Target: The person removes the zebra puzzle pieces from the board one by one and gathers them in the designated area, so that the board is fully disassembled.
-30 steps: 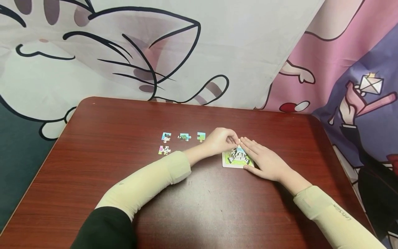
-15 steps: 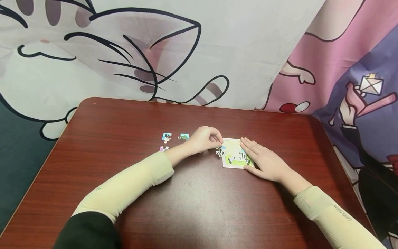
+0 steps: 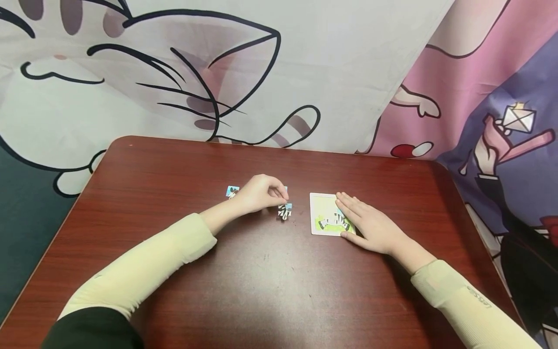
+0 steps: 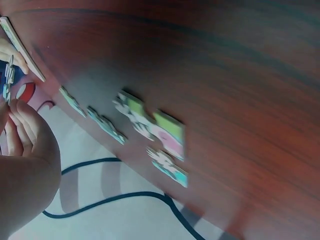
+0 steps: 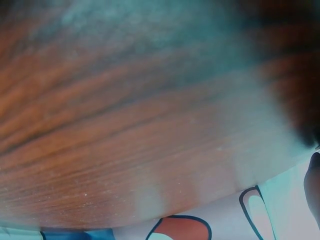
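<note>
My left hand (image 3: 260, 194) pinches a zebra-striped jigsaw piece (image 3: 285, 212) between thumb and fingertips, above the table left of the puzzle board. In the left wrist view the held piece (image 4: 8, 80) appears edge-on at the left side. My right hand (image 3: 368, 223) lies with extended fingers over the right side of the light-edged puzzle board (image 3: 321, 201), which shows part of a zebra on green. Another jigsaw piece (image 3: 232, 191) peeks out behind my left hand; the hand and forearm hide most other pieces in the head view.
Several loose pieces, including a pink-and-green one (image 4: 167, 137) and a blue-and-white one (image 4: 168, 166), lie on the brown table (image 3: 261, 291). A cartoon-printed cloth (image 3: 348, 72) hangs behind the table's far edge.
My left hand has lifted the zebra-striped piece off the puzzle board and carried it left, toward the loose pieces. The right hand stays on the board.
</note>
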A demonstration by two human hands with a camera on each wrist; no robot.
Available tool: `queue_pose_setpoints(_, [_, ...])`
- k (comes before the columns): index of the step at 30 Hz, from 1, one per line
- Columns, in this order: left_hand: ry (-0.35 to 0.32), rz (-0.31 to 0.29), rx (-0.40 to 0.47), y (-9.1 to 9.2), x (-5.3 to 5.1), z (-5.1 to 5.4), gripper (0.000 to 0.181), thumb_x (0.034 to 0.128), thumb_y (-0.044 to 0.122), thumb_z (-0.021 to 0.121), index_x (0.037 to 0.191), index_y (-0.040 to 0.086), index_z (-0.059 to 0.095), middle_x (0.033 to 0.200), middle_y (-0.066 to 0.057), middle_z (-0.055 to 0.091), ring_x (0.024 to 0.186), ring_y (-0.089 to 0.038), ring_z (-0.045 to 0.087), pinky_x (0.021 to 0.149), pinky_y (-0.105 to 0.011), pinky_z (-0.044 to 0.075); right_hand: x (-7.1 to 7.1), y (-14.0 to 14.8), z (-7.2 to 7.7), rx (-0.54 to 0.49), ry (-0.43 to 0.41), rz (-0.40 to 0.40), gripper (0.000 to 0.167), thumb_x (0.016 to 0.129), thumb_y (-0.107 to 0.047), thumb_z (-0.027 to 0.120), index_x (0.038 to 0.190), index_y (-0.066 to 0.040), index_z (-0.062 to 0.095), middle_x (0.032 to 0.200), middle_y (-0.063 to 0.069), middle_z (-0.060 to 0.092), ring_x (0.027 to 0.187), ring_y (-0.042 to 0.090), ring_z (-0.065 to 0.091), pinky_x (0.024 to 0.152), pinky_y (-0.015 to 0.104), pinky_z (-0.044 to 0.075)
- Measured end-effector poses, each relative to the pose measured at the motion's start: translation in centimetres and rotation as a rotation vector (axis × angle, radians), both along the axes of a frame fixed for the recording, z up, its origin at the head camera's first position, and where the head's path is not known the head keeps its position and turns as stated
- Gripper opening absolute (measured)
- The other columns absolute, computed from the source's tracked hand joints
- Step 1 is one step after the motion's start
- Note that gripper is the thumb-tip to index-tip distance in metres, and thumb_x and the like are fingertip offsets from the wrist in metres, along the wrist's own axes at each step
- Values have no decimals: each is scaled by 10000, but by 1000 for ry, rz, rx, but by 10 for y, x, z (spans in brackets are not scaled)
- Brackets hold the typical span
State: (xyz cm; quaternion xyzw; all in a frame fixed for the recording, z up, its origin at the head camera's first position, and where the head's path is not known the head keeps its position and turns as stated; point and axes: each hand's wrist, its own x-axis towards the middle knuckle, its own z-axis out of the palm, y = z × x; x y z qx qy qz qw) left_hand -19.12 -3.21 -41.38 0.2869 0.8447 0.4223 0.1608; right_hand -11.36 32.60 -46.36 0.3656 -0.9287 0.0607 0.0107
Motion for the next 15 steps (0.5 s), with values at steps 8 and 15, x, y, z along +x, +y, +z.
queue_pose_setpoints(8, [-14, 5, -36, -24, 0, -2, 45, 900, 61, 809, 927, 26, 805, 890, -82, 812, 822, -172, 764, 800, -281, 619, 1, -1, 1, 7, -17, -11, 818, 990, -411, 689, 1612, 23, 384, 1703, 222, 357, 1571, 382, 385, 1309, 469, 302])
queue_pose_setpoints(15, [-23, 13, -82, -43, 1, -4, 45, 891, 73, 811, 912, 34, 803, 864, -67, 806, 771, -128, 743, 746, -270, 609, -1, -1, 0, 7, -1, 3, 815, 988, -418, 688, 1603, 31, 397, 1695, 226, 369, 1559, 387, 403, 1284, 496, 340])
